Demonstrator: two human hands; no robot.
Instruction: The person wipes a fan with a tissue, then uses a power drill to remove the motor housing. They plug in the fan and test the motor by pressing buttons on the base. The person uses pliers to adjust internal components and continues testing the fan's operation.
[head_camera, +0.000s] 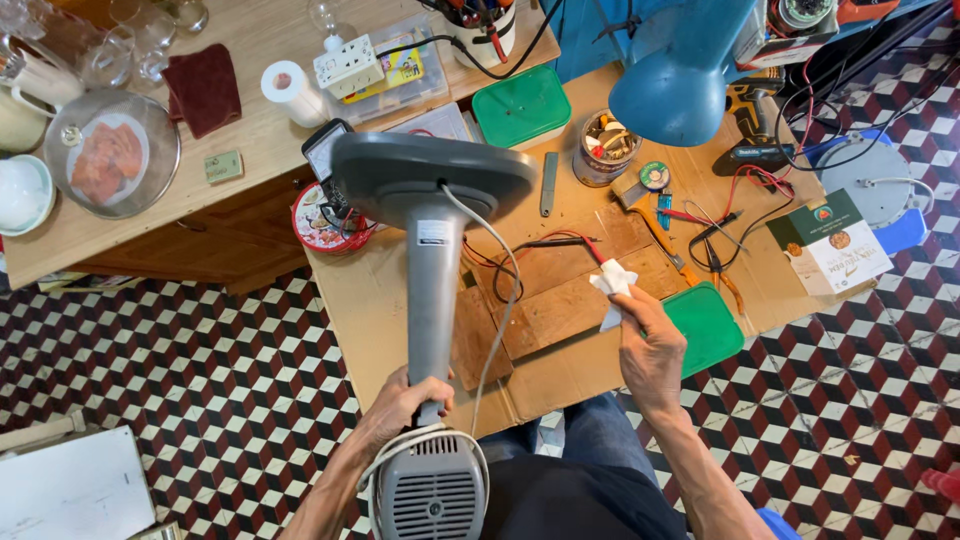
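My left hand (400, 402) grips the grey pole (434, 290) of a standing fan laid across my lap. Its round grey base (430, 175) points away from me over the workbench, and the motor housing (432, 490) sits near my body. A white cord (497, 300) runs along the pole. My right hand (650, 350) holds a crumpled white tissue (612, 285) above the wooden board (560, 300) on the cardboard-covered bench.
On the bench lie a green lid (708, 325), red and black test leads (560, 245), pliers (715, 265), a jar of parts (604, 148), a green box (522, 105), a drill (752, 120) and a blue lamp shade (680, 75). A wooden table (260, 140) on the left holds dishes, a tissue roll and a power strip.
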